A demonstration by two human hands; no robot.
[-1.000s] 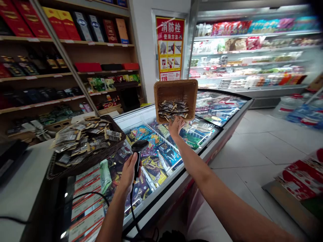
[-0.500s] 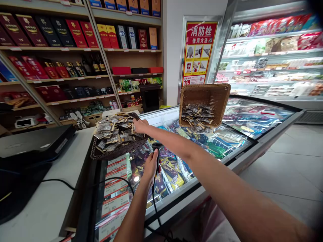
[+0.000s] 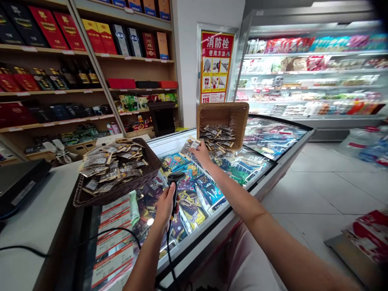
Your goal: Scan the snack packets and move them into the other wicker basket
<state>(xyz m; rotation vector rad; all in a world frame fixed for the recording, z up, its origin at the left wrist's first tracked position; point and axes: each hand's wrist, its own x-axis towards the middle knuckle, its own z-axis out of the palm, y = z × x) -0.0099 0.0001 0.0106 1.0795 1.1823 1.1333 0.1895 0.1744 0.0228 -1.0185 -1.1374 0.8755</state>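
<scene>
My left hand point(image 3: 166, 204) is closed round the handle of a black corded barcode scanner point(image 3: 176, 178), held over the glass top of a display freezer point(image 3: 194, 230). Between the fingers of my right hand point(image 3: 201, 154) is a small clear snack packet point(image 3: 190, 145), just left of the tan wicker basket point(image 3: 246, 121). That basket is tilted towards me, with several similar packets lying in it. To the left, a dark brown wicker basket point(image 3: 151, 171) is heaped with more of these packets.
A white counter point(image 3: 27, 226) with a black device point(image 3: 21, 186) runs along the left. Price labels point(image 3: 112, 242) line the freezer's near left end. Shelves of boxed goods point(image 3: 127, 85) stand behind, and a refrigerated case point(image 3: 303, 72) at the right. Bottled water point(image 3: 357, 141) sits on the floor.
My right hand has moved from the dark basket rightwards to the tan basket, now with a packet in its fingers. The view has turned right; the scanner stays in my left hand.
</scene>
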